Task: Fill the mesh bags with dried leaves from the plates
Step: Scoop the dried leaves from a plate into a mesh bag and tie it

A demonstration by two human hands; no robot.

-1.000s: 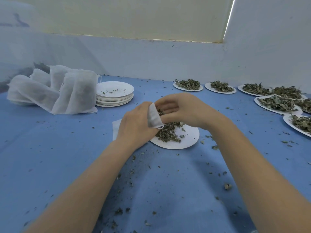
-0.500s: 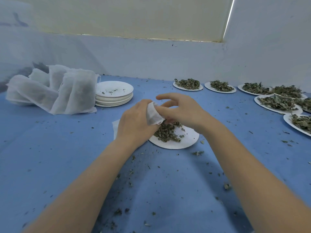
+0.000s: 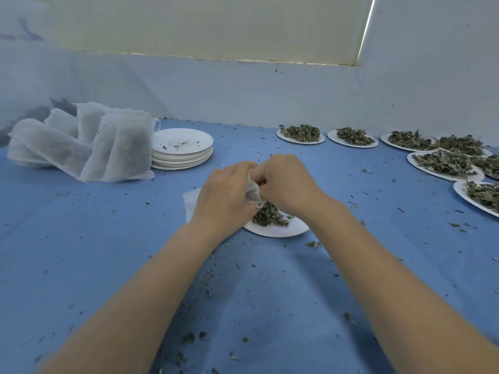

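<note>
— Hands first: what are they doing?

— Both meet above the near plate [image 3: 280, 230]. The left hand [image 3: 225, 197] is closed around a white mesh bag [image 3: 252, 191], bunching its mouth. The right hand [image 3: 287, 184] is curled at that same opening, fingertips tucked in; whether it pinches leaves or only the fabric, I cannot tell.

— And the bag's body?

— Mostly hidden behind the left hand; only a flat white corner [image 3: 190, 202] shows left of the plate.

— Leaves?

— A dark pile of dried leaves [image 3: 270, 218] lies on the near plate, its far part covered by the hands. More heaped plates [image 3: 442, 163] sit far right of it, the outermost cut off by the frame edge.

— To the left?

— A stack of emptied plates [image 3: 182, 149], and beyond it filled bags [image 3: 89, 147], their contents just a grey shadow through the mesh. Crumbs litter the blue surface [image 3: 81, 238].
</note>
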